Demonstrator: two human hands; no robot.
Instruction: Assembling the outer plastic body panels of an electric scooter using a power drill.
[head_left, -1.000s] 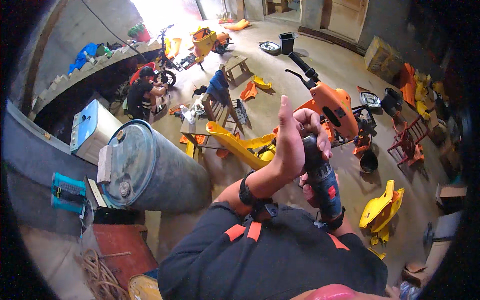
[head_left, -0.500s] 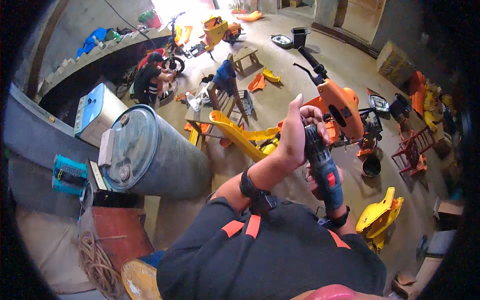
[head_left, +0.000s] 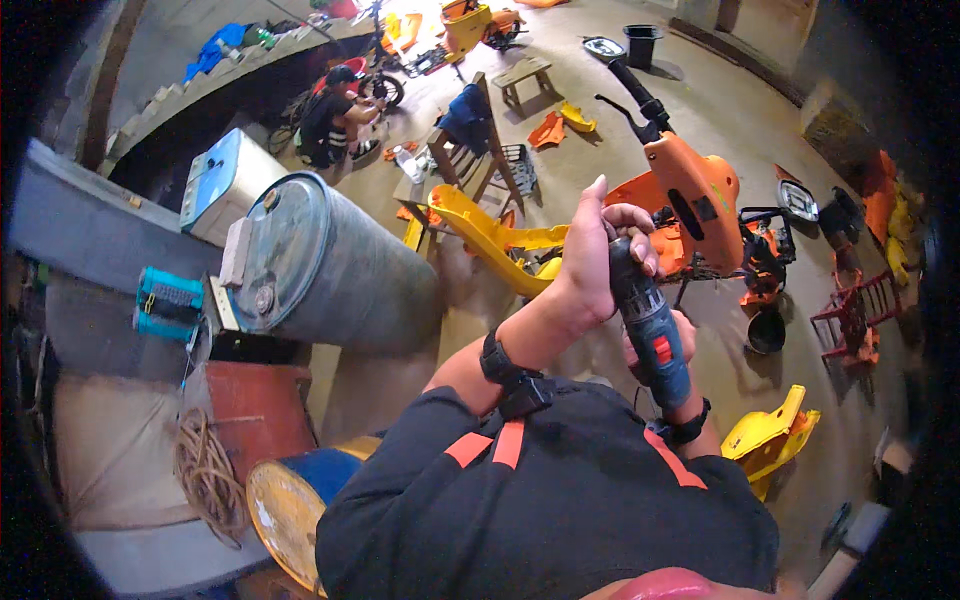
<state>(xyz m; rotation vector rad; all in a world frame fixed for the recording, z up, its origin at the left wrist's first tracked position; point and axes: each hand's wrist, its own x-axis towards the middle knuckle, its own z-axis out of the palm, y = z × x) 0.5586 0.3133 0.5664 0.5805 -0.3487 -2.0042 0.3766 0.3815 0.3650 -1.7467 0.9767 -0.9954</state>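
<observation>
A blue-and-black power drill (head_left: 652,325) with a red switch is held in front of my chest. My left hand (head_left: 592,255) is wrapped round its dark front end, fingers curled over it and thumb pointing up. Behind the drill body, my right hand (head_left: 686,336) is closed at the handle, mostly hidden by the tool. Just beyond the drill stands an orange scooter front cover (head_left: 700,190) with a black handlebar grip (head_left: 640,92). A long yellow body panel (head_left: 478,238) lies left of my left hand.
A big blue-grey drum (head_left: 350,260) and a washing machine (head_left: 228,185) stand at left. A wooden chair (head_left: 490,165) is ahead; another person (head_left: 335,118) crouches by a wheel. A yellow panel (head_left: 770,435) lies at right, near a red rack (head_left: 855,315).
My view has tilted, so the surroundings sit higher and further right in the picture. Both hands stay on the drill; my left fingers have shifted slightly around its front end.
</observation>
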